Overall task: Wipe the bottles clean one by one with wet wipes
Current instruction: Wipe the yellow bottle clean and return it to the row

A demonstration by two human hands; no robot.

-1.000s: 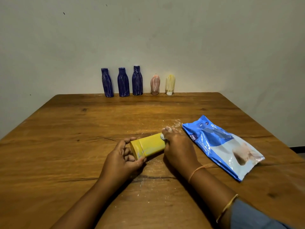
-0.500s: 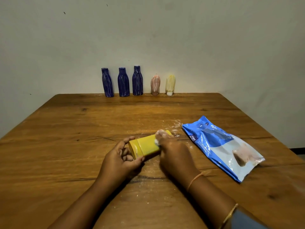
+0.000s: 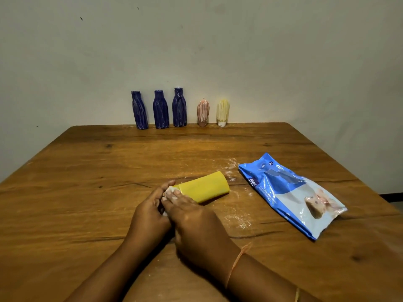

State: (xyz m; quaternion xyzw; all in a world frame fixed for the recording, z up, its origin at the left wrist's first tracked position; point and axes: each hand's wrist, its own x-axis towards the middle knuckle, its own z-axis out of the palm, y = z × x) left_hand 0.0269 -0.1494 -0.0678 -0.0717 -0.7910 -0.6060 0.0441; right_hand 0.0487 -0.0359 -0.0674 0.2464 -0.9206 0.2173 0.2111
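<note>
Our left hand (image 3: 150, 212) grips the yellow bottle (image 3: 207, 188) lying on the table (image 3: 87, 192). Our right hand (image 3: 196, 225) holds a white wipe (image 3: 171, 190) against its near end.

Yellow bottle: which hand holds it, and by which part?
Left hand grips the yellow bottle at its left end; right hand holds a wet wipe against it.
</note>
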